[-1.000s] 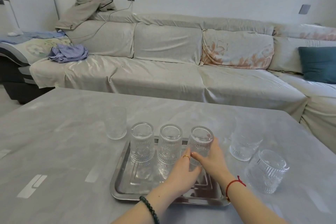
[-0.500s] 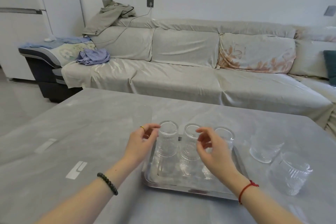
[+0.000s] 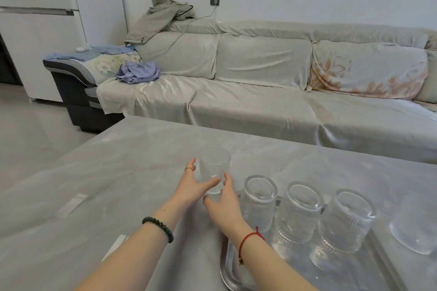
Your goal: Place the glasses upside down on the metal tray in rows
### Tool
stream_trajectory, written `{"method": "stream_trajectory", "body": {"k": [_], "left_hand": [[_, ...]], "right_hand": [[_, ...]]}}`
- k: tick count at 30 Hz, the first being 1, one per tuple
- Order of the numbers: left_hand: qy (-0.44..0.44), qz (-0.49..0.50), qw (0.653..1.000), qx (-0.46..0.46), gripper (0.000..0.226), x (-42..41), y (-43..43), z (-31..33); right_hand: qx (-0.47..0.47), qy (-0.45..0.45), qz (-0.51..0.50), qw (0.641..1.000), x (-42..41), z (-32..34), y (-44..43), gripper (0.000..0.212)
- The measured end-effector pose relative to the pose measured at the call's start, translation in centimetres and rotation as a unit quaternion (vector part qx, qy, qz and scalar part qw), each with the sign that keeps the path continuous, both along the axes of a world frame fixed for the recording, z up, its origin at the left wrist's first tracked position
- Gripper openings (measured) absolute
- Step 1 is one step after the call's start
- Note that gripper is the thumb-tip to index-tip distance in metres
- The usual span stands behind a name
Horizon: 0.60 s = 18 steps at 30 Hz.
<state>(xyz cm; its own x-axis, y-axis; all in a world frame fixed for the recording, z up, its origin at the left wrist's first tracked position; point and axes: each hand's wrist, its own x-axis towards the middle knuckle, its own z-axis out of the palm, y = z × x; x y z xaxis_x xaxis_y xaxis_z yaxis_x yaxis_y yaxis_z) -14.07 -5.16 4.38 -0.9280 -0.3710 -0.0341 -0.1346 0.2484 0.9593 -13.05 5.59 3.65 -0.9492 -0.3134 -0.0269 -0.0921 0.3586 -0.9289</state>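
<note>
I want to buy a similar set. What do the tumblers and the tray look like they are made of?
The tumblers, like the one on the table, look like clear pressed glass: see-through, with fine vertical ribbing and thick bases. The tray looks like polished metal, probably stainless steel: silver, with a rolled rim and mirror-like reflections of the glasses.
</note>
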Motion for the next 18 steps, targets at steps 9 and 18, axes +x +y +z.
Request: {"method": "stream_trajectory", "body": {"k": [9, 18], "left_hand": [[0.065, 0.049, 0.996, -0.024, 0.082, -2.9, 1.1, -1.2], [0.037, 0.082, 0.983, 0.161, 0.031, 3.3, 0.7, 0.6]], "right_hand": [[-0.05, 0.008, -0.087, 0.995, -2.9, -1.3, -1.6, 0.078], [-0.108, 0.031, -0.015, 0.994, 1.8, 0.5, 0.5, 0.083]]}}
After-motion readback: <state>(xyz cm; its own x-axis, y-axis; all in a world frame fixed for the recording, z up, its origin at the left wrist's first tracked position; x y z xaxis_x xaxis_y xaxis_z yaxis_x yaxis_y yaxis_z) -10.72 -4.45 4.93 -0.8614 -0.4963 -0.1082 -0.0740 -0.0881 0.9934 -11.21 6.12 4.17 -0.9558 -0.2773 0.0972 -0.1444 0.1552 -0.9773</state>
